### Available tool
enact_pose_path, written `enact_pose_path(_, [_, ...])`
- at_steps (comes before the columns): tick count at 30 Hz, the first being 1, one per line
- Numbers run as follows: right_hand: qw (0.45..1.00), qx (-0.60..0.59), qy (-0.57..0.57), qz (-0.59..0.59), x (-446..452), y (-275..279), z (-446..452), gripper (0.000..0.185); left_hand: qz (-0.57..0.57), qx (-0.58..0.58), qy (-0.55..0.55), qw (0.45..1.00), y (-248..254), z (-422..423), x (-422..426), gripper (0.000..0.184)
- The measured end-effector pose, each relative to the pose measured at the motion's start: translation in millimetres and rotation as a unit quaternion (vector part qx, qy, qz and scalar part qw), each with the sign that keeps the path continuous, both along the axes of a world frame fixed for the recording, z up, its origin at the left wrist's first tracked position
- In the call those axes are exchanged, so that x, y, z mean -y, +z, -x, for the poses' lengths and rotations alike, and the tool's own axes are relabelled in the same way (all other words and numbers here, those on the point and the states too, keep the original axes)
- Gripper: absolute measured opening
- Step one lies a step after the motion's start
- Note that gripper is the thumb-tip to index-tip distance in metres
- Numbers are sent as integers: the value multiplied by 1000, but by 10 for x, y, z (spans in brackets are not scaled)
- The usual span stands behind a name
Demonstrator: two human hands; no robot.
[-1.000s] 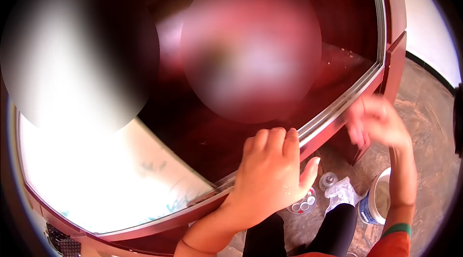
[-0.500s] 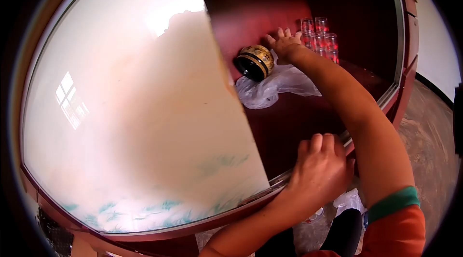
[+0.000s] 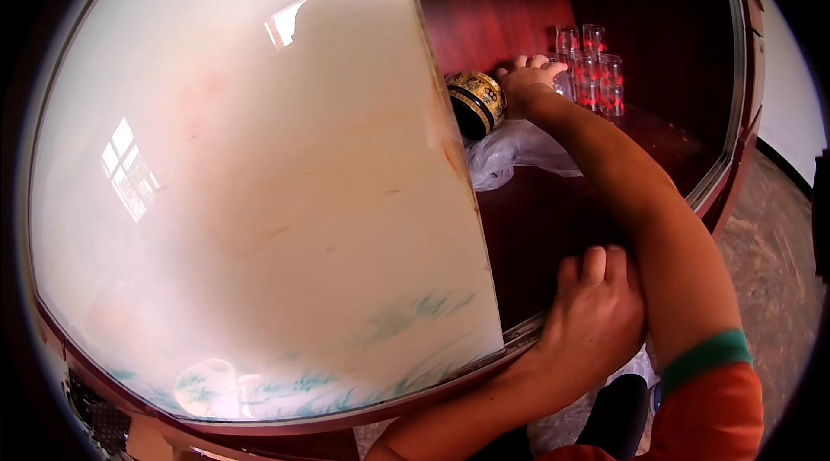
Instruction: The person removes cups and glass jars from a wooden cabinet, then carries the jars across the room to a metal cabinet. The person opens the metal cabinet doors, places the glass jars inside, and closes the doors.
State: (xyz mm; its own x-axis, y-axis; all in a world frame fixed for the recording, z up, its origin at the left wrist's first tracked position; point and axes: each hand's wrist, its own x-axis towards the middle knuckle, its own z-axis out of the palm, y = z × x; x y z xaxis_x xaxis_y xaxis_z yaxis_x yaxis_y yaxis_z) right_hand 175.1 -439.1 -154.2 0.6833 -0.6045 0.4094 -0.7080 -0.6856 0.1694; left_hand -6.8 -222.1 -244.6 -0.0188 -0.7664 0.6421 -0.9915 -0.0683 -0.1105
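Observation:
Reaching deep into the cabinet (image 3: 553, 227), my right hand (image 3: 529, 79) has its fingers extended and apart. It is between a black-and-gold round pot (image 3: 481, 98), tipped on its side, and several stacked clear glasses (image 3: 588, 76) with red marks. Whether its fingertips touch the nearest glass cannot be made out. A crumpled clear plastic bag (image 3: 519, 150) lies under and beside the pot, below that hand. My left hand (image 3: 598, 310) is at the cabinet's front edge with its fingers curled closed; their tips and anything in them are hidden.
A pale glossy sliding panel (image 3: 328, 227) with green painted leaves covers the cabinet's left part and reflects a window. Its track (image 3: 523, 333) runs along the front edge. To the right are a metal-edged frame (image 3: 735, 115), a white wall and a brown floor (image 3: 761, 262).
My right hand has shifted slightly toward the glasses, its fingers less spread. My left hand has moved a little right along the edge. The view has shifted, and the panel now hides part of the pot.

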Motion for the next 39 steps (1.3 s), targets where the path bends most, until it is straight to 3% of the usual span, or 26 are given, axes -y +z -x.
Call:
enact_pose_path(8, [994,49,60,-75,35,19,475,71,34,-30,5,999,-42,33,80,42])
enact_pose_path(15, [967,199,117,-109,269,-135,910,80,28,-36,-1,999,11,44,51,45])
enact_pose_path(20, [917,308,207,-144,638,-266,1201,99,27,-22,-2,999,28,48,55,45])
enact_pose_path(23, [900,353,202,-155,715,-311,1358,102,24,-22,1,999,26,67,58,45])
enact_pose_path(32, [918,327,149,-169,804,-247,1781,110,24,-8,14,1000,49,78,70,42])
enact_pose_path(36, [952,244,118,-140,813,-103,1823,103,31,-1,17,999,38,87,83,41])
enact_pose_path(39, [948,250,128,-148,804,-82,1837,101,42,10,17,999,25,85,98,41])
